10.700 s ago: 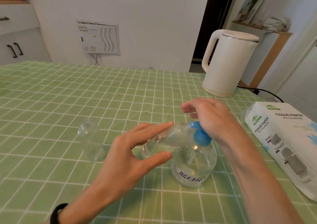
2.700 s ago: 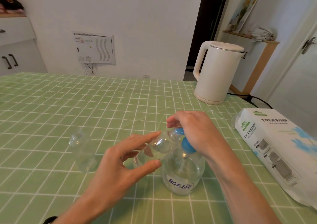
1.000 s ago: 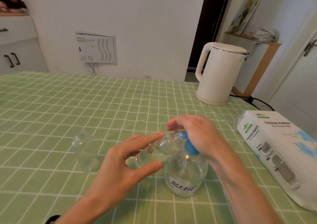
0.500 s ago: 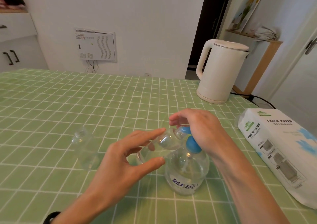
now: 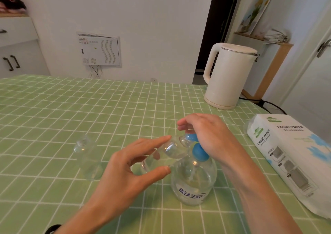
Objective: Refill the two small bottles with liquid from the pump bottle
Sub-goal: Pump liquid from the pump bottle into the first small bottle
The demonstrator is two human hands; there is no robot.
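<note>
With left hand fingers clamped on the tilted small bottle and right hand fingers relaxed atop the pump bottle, neck misalignment may spill liquid.

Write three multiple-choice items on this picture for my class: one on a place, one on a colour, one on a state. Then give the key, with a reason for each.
1. Where is the standing small bottle?
A. on a chair
B. on the tablecloth, left of the pump bottle
C. on the floor

2. What colour is the pump head?
A. white
B. green
C. blue

3. How is the held small bottle placed?
A. upright on the tablecloth
B. tilted, mouth at the pump head
C. lying capped on the tablecloth

Key:
1 B: it stands alone on the tablecloth, left of both hands.
2 C: blue shows under the right hand.
3 B: the left hand holds it slanted, off the tablecloth, with its mouth toward the pump head.
</note>
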